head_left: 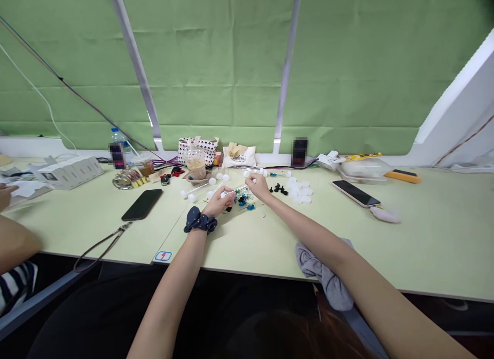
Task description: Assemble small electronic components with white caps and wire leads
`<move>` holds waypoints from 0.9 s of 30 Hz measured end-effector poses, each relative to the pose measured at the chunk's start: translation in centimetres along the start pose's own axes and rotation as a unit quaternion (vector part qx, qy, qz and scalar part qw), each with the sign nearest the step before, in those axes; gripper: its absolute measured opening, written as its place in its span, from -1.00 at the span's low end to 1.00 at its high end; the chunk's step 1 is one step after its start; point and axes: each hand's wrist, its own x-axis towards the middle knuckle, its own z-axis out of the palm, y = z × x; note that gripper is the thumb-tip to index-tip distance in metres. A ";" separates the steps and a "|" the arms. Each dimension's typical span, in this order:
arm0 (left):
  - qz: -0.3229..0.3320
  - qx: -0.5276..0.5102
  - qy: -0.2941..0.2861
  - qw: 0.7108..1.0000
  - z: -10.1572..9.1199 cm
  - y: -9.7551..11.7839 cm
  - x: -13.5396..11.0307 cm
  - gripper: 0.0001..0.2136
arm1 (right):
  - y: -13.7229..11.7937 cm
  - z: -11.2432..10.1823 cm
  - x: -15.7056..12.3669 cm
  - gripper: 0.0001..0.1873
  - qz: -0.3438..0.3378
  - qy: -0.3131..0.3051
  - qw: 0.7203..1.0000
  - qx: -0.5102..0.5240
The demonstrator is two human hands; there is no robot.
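My left hand (219,201), with a dark blue scrunchie on its wrist, is closed round a clear plastic tube (235,191) with a white cap at its near end. My right hand (258,186) pinches the tube's far end between its fingertips. Under both hands lies a small heap of blue and black parts (244,200). More capped clear tubes (197,189) lie just to the left. A cluster of white caps (299,190) and some black pieces (279,189) lie right of my right hand.
A black phone (142,204) with a strap lies at left, another phone (355,193) at right. A drink cup (196,165), bags, a water bottle (118,145) and a white box (69,171) line the back. A grey cloth (324,274) hangs over the front edge. Another person's arm (11,235) is at far left.
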 end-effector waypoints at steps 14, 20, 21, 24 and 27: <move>0.000 0.043 0.062 0.997 -1.0 -0.4 0.4 -0.64 | -0.5 -0.4 -0.1 -0.67 0.100 -0.135 0.983 0.073; 0.038 0.038 0.101 0.993 -0.6 0.1 1.0 -0.56 | -0.7 -2.2 2.0 -0.63 0.119 -0.151 0.961 0.200; 0.039 0.046 0.111 0.992 -0.7 0.2 1.0 -0.52 | -0.2 -2.7 2.4 -0.63 0.119 -0.128 0.960 0.218; 0.050 0.090 0.150 0.983 -1.3 0.1 1.0 -0.46 | 2.7 -4.8 3.5 -0.62 0.146 0.004 0.963 0.226; 0.086 0.185 0.203 0.958 -2.2 -0.4 1.0 -0.54 | 6.7 -7.1 4.1 -0.65 0.204 0.168 0.948 0.175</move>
